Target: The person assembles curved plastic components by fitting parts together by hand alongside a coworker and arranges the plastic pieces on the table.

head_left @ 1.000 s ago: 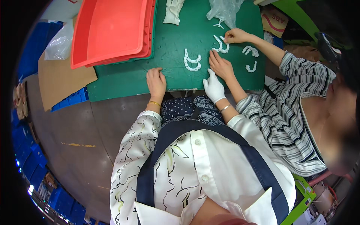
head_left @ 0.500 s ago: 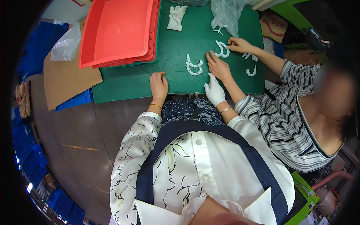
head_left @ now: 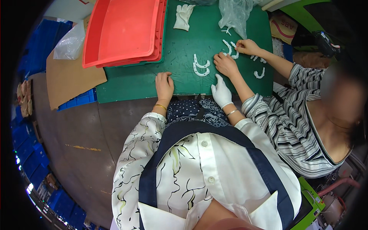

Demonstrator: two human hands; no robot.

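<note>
My bare left hand [head_left: 165,86], a gold bracelet at its wrist, lies open on the front edge of the green table [head_left: 134,82], holding nothing. My right hand [head_left: 221,93] wears a white glove and rests open at the same edge, empty. Just beyond it lie white U-shaped plastic parts [head_left: 201,73], apart from both hands. To the right a co-worker's nearer hand [head_left: 226,64] and farther hand [head_left: 247,47] are at other white curved parts [head_left: 235,52]; their exact grip is partly hidden.
Stacked red trays [head_left: 126,34] stand at the table's left, beside brown cardboard [head_left: 69,78]. A white glove [head_left: 184,17] and a clear plastic bag [head_left: 234,17] lie toward the back. Another white curved part [head_left: 259,73] lies near the co-worker's striped sleeve [head_left: 255,107].
The co-worker's nearer hand has moved in to the white parts, and these now lie further apart. My two hands stay almost where they were.
</note>
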